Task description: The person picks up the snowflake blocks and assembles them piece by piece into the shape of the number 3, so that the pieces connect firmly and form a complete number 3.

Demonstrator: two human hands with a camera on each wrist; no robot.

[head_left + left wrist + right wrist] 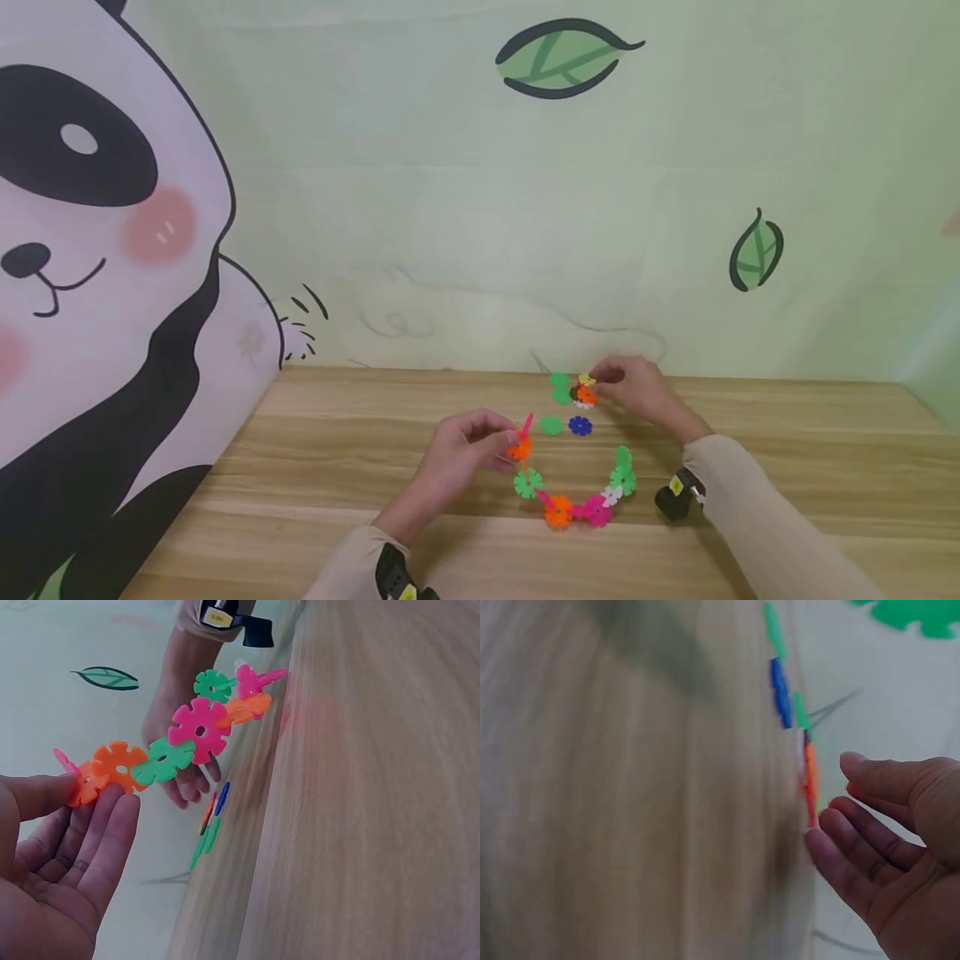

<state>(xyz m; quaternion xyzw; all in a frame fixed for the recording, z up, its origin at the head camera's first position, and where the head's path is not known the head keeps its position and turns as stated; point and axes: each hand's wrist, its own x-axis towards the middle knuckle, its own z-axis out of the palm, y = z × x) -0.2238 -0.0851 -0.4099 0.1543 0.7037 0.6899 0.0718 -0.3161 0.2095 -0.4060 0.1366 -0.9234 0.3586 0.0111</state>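
Note:
My left hand [468, 454] pinches an orange snowflake disc [88, 784] at one end of a chain of interlocking plastic discs. The linked discs curve round in pink, orange, green and white, from the held end to a green disc [623, 480] on the right. My right hand [633, 387] reaches over a small group of loose discs near the wall, its fingertips beside a yellow disc [587, 379] and an orange disc [587, 397]. In the right wrist view, the thumb and fingers [847, 859] are parted, and no disc shows clearly between them.
Separate from the chain, a green disc [551, 426] and a blue disc [581, 426] lie on the wooden table [322, 500]. More green discs [560, 387] lie by the right hand's group. A wall cloth [420, 208] printed with a panda and leaves stands behind the table.

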